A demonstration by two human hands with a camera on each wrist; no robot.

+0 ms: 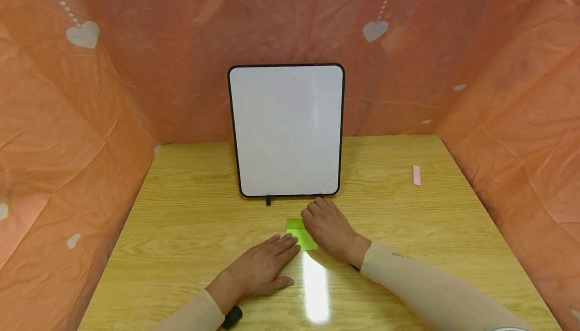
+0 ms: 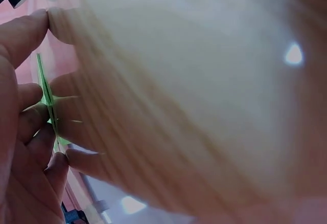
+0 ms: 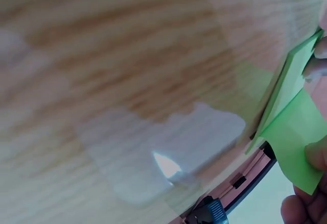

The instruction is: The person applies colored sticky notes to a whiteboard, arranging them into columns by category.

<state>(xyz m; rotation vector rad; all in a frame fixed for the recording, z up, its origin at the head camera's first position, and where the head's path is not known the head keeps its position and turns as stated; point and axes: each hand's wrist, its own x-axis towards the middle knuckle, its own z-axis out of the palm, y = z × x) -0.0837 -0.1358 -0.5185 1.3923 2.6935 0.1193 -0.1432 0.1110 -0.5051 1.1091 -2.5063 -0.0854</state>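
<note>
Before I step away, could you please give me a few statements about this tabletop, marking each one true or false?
1. The left hand touches the green sticky-note pad. True.
2. The right hand holds nothing. False: the right hand pinches a lifted green sheet.
3. The whiteboard lies flat on the table. False: the whiteboard stands up on the table, beyond the pad.
4. A pink strip lies on the table, to the right of the whiteboard in the head view. True.
5. The front of the whiteboard is covered in handwriting. False: no writing shows on it.
</note>
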